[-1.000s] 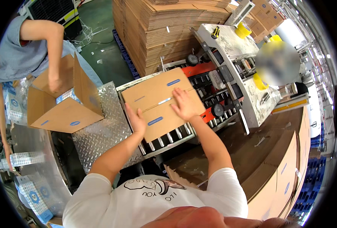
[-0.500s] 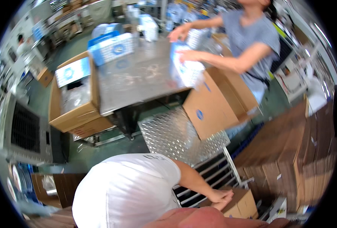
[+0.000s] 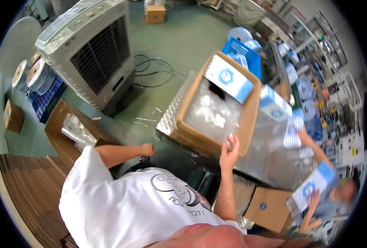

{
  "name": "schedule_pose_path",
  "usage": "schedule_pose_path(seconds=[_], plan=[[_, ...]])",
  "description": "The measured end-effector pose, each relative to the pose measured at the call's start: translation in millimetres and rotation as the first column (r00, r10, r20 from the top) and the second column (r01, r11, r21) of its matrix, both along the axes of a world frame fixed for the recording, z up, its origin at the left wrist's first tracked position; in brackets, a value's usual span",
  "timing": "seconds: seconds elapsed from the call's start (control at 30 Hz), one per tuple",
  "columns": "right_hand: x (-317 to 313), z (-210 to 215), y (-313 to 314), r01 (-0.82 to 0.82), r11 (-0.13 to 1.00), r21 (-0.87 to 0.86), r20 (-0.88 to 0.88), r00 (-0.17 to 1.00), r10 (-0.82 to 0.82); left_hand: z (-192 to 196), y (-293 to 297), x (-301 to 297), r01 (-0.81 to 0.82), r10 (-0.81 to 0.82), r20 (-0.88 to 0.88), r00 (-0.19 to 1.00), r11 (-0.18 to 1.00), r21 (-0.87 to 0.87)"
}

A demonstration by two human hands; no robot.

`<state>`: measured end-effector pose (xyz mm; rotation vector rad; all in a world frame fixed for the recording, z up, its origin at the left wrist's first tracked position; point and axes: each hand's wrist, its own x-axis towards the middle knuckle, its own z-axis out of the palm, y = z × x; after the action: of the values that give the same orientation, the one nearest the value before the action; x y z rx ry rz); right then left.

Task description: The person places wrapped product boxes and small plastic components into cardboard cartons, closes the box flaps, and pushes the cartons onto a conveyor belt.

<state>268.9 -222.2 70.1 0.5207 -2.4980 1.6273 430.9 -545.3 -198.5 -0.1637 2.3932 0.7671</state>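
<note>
My right hand (image 3: 229, 153) is raised with its fingers apart, at the near rim of a large open cardboard box (image 3: 249, 128). Whether it touches the rim I cannot tell. Inside that box lie clear plastic bags (image 3: 212, 113), and a blue-and-white printed carton (image 3: 229, 78) rests across its far end. My left hand (image 3: 148, 149) hangs in front of my body, fingers curled into a loose fist, with nothing seen in it. It is apart from the box.
An air cooler (image 3: 96, 53) stands at the left, cables on the floor beside it. Flat cardboard (image 3: 30, 198) is stacked near left, by an open carton (image 3: 53, 124). At the right, a co-worker (image 3: 334, 194) holds a blue-and-white pack over a metal table (image 3: 266, 159).
My view has swung left, from the roller rack to the open box with plastic bags. My hands, together over a closed carton before, are now apart.
</note>
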Motion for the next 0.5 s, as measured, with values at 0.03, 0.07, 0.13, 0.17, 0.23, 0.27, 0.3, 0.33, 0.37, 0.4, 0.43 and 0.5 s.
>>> schedule_pose_path(seconds=[0.03,0.07,0.13,0.17,0.23,0.27,0.3,0.33,0.37,0.4,0.43,0.5], plan=[[-27.7,-0.4,-45.9,-0.037,0.997,0.066,-0.038,0.999,0.039,-5.9,-23.4,2.9,-0.033,0.034,-0.057,0.998,0.999,0.022],[-54.2,-6.4,-89.5,-0.065,0.990,0.128,-0.078,0.994,0.075,4.8,-44.5,-5.7,-0.140,0.144,-0.043,0.989,0.986,0.089],[-98.3,-31.0,-152.8,-0.073,0.983,0.170,0.002,0.997,0.074,60.7,-68.8,-26.6,-0.330,0.338,-0.006,0.941,0.924,0.195],[-120.0,-37.7,-185.9,-0.070,0.982,0.175,0.038,0.997,0.064,84.3,-86.9,-44.0,-0.339,0.364,-0.057,0.929,0.905,0.256],[-145.1,-40.2,-239.7,-0.097,0.949,0.301,-0.195,0.967,0.161,101.6,-130.2,-106.1,-0.302,0.382,-0.171,0.908,0.881,0.365],[-153.7,-43.9,-262.2,-0.082,0.926,0.368,-0.295,0.934,0.200,104.3,-156.4,-140.7,-0.261,0.371,-0.220,0.902,0.876,0.406],[-158.0,-39.4,-280.4,-0.096,0.825,0.557,-0.257,0.924,0.282,114.3,-180.9,-174.4,-0.270,0.397,-0.269,0.877,0.872,0.408],[-163.5,-35.0,-295.6,-0.137,0.810,0.570,-0.223,0.923,0.313,124.9,-206.7,-213.6,-0.275,0.419,-0.318,0.850,0.869,0.411],[-173.5,-30.6,-308.5,-0.176,0.792,0.584,-0.192,0.918,0.346,136.2,-229.6,-252.6,-0.268,0.468,-0.380,0.798,0.840,0.473],[-187.2,-23.2,-318.5,-0.211,0.771,0.601,-0.157,0.915,0.372,160.2,-253.6,-298.0,-0.190,0.400,-0.428,0.811,0.871,0.454],[-204.5,-15.2,-329.4,-0.226,0.792,0.568,-0.178,0.906,0.385,182.4,-282.0,-344.3,-0.119,0.337,-0.470,0.815,0.893,0.434],[-256.6,-1.5,-361.2,-0.219,0.847,0.484,-0.172,0.925,0.338,208.2,-350.1,-441.1,-0.040,0.251,-0.559,0.790,0.931,0.363]])
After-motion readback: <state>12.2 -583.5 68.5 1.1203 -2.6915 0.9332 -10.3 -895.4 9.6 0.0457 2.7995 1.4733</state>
